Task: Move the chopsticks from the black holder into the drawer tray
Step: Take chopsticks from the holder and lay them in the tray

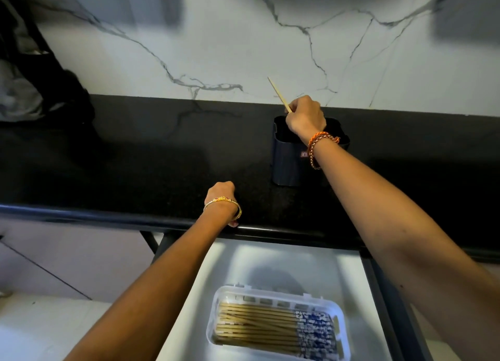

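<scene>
The black holder (286,160) stands on the dark countertop at centre right. My right hand (305,117) is over its mouth, shut on a pale wooden chopstick (277,91) whose tip points up and to the left. My left hand (220,195) rests on the countertop near its front edge, fingers curled with nothing in them. Below, in the open white drawer (270,263), a clear plastic tray (213,325) holds several chopsticks (259,328) lying side by side, with blue-and-white patterned ends to the right. The inside of the holder is hidden by my right hand.
The black countertop (135,157) runs across the view with a white marble backsplash (216,49) behind it. A dark blurred object (32,76) sits at the far left. The drawer's dark frame (378,293) borders its right side.
</scene>
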